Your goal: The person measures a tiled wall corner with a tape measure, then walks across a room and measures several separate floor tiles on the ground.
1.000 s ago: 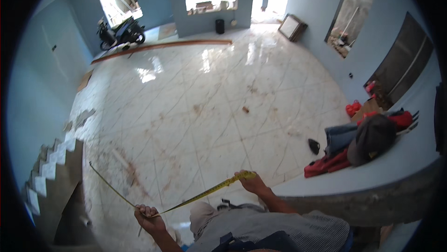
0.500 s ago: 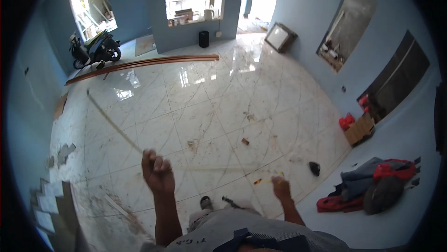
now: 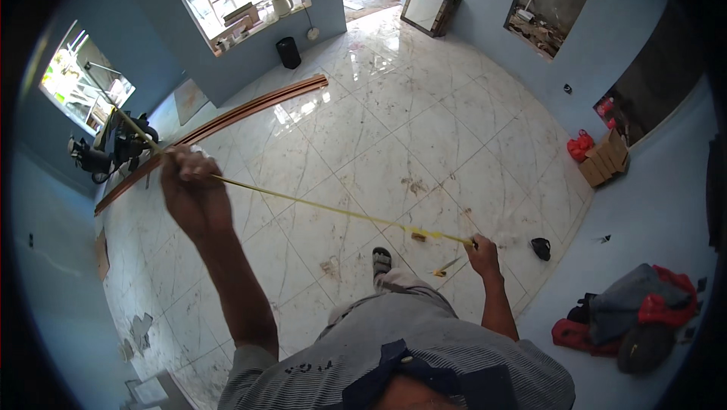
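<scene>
My left hand (image 3: 193, 190), raised on the left, is closed around the yellow blade of a tape measure (image 3: 326, 207). Past my fingers the blade's free end sticks up and left, in front of the window and motorbike. From there the blade runs taut across the floor view to my right hand (image 3: 482, 255), which is closed on its other end; the case is mostly hidden in the fingers. Below the blade, by my right hand, a thin tool with a yellow-orange end (image 3: 445, 268) lies on the tiles. A small brown block (image 3: 418, 236) lies under the blade.
Long brown wooden strips (image 3: 250, 105) lie near the far wall beside a parked motorbike (image 3: 113, 149). A black bin (image 3: 288, 53) and a framed panel (image 3: 429, 9) stand at the back. Right: a cardboard box (image 3: 604, 160), a black item (image 3: 541, 249) and piled clothes (image 3: 628, 308).
My left hand has risen and moved left with the tape blade. My right hand has moved up and slightly right. The view has turned and my sandalled foot has come forward.
</scene>
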{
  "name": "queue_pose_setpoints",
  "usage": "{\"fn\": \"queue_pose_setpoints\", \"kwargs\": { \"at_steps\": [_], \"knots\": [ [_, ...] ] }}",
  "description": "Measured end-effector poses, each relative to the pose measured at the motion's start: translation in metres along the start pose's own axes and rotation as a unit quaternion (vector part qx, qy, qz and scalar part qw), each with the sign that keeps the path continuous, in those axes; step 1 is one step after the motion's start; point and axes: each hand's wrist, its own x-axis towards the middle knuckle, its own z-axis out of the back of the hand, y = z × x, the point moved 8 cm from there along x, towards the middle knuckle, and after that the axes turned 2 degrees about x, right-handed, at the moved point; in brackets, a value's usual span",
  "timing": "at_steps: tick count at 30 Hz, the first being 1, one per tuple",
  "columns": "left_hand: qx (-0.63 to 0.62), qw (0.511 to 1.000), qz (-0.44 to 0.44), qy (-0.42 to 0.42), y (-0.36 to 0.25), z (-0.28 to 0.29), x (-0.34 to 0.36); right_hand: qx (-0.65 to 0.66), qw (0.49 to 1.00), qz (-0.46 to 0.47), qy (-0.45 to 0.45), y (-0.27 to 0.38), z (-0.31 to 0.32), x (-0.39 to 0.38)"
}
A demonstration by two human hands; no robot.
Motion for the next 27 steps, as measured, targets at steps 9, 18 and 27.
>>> {"fn": "queue_pose_setpoints", "kwargs": {
  "at_steps": [9,18,27],
  "knots": [
    [0.027,0.996,-0.077,-0.026,-0.047,0.142,0.171,-0.026,0.998,-0.048,-0.02,-0.012,-0.017,0.217],
    [-0.018,0.997,-0.07,-0.02,0.024,0.277,0.415,-0.058,0.98,-0.177,-0.075,-0.007,-0.078,0.393],
    [-0.042,0.998,0.044,0.028,0.138,0.322,0.735,-0.066,0.95,-0.183,-0.243,-0.021,-0.044,0.584]
  ]
}}
